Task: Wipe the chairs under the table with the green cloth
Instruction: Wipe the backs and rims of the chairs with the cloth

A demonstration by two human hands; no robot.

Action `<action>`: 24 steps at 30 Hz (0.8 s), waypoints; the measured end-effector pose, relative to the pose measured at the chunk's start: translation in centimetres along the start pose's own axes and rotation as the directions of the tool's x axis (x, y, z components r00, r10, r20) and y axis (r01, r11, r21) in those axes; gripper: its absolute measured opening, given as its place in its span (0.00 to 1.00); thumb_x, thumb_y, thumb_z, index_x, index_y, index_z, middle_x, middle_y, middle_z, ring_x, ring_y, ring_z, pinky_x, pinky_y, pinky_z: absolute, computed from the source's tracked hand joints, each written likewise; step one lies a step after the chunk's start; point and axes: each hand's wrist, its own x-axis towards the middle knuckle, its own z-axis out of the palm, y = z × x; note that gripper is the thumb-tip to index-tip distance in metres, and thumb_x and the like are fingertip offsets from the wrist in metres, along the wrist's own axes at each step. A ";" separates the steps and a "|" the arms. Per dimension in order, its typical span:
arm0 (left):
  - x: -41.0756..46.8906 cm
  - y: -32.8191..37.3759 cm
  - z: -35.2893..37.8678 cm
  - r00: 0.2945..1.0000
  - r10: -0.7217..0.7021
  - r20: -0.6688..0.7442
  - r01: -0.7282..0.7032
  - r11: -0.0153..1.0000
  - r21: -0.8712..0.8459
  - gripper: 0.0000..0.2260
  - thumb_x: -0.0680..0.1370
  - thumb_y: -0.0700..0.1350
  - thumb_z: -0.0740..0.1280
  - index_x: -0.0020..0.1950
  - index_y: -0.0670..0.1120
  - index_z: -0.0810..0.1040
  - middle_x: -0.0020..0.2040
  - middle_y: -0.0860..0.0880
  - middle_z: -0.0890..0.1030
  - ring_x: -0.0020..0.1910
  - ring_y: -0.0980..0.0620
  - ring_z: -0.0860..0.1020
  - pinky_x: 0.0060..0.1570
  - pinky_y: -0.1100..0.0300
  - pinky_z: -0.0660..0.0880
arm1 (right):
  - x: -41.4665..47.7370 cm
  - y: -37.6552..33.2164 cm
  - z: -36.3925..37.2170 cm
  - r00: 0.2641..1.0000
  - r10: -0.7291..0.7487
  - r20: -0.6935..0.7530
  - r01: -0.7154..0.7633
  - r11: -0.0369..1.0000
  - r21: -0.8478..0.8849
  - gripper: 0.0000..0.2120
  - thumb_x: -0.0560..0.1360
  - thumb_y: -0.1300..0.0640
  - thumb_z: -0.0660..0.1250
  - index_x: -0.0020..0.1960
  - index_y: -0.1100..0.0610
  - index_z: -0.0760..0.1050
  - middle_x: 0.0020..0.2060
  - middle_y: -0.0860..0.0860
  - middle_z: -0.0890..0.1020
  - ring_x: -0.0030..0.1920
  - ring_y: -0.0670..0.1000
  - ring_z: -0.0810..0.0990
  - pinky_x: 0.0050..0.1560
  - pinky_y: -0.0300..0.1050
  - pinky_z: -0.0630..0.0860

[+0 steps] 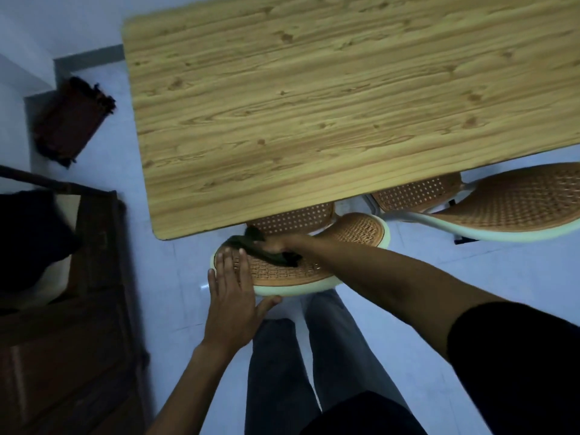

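Observation:
A brown woven chair with a pale rim (pixel 295 288) stands tucked under the near edge of the wooden table (pixel 329 98). My right hand (pixel 277 244) is shut on a dark green cloth (pixel 260 248) that lies across the top of the chair's backrest. My left hand (pixel 230 296) rests flat with fingers spread on the backrest's left rim, thumb under the pale edge. A second chair of the same kind (pixel 514 202) stands to the right, its seat partly under the table.
A dark wooden cabinet (pixel 72 324) stands close at the left. A dark red mat (pixel 70 119) lies on the pale tiled floor at the far left. My legs in dark trousers (pixel 314 356) are just behind the chair.

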 end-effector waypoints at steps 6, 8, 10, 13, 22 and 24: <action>-0.2 0.1 -0.3 1.000 -0.003 0.031 0.003 1.000 -0.020 0.45 0.74 0.73 0.48 0.79 0.42 0.46 0.78 0.35 0.52 0.78 0.38 0.48 0.74 0.38 0.48 | -0.1 1.8 -3.6 0.975 0.221 -0.001 -0.208 0.915 -0.345 0.10 0.79 0.56 0.61 0.55 0.60 0.76 0.55 0.59 0.78 0.44 0.54 0.74 0.46 0.49 0.71; -0.2 0.1 -0.6 0.999 -0.004 0.046 0.004 1.000 -0.020 0.45 0.74 0.74 0.47 0.79 0.42 0.47 0.78 0.35 0.53 0.77 0.37 0.49 0.73 0.37 0.49 | -3.2 1.3 -4.0 0.990 0.144 -0.006 -0.134 0.901 -0.412 0.13 0.80 0.57 0.58 0.57 0.62 0.77 0.47 0.57 0.79 0.39 0.52 0.73 0.41 0.49 0.71; -0.2 0.1 -0.9 0.999 -0.004 0.049 0.005 1.000 -0.022 0.46 0.74 0.74 0.46 0.79 0.41 0.47 0.77 0.34 0.53 0.77 0.37 0.50 0.73 0.36 0.50 | -6.0 0.9 -3.2 0.994 0.055 -0.098 -0.097 0.861 -0.499 0.15 0.79 0.51 0.57 0.56 0.59 0.77 0.43 0.54 0.79 0.38 0.53 0.76 0.42 0.50 0.75; -0.1 0.1 -0.9 0.999 0.003 0.036 0.000 0.997 -0.074 0.43 0.74 0.73 0.47 0.79 0.44 0.48 0.78 0.37 0.53 0.78 0.39 0.49 0.73 0.37 0.48 | -10.3 0.5 -0.5 0.957 -0.159 -0.244 0.008 0.852 -0.523 0.15 0.78 0.46 0.57 0.53 0.56 0.74 0.51 0.55 0.81 0.47 0.57 0.79 0.47 0.52 0.76; 0.4 3.2 -4.0 0.991 -0.080 0.105 0.112 0.930 -0.349 0.27 0.77 0.70 0.46 0.60 0.57 0.76 0.66 0.51 0.73 0.72 0.46 0.61 0.68 0.41 0.36 | -15.1 1.3 8.5 0.687 -0.445 -0.575 0.199 0.876 -0.440 0.27 0.80 0.39 0.53 0.73 0.52 0.68 0.74 0.51 0.67 0.76 0.56 0.58 0.74 0.60 0.49; 1.1 4.3 -5.1 0.987 -0.105 0.121 0.147 0.890 -0.431 0.25 0.78 0.68 0.51 0.47 0.54 0.81 0.52 0.56 0.78 0.63 0.50 0.71 0.64 0.48 0.45 | -15.5 1.4 9.1 0.521 -0.290 -0.803 0.078 0.953 -0.293 0.25 0.79 0.40 0.56 0.70 0.52 0.70 0.71 0.52 0.69 0.75 0.57 0.61 0.74 0.60 0.54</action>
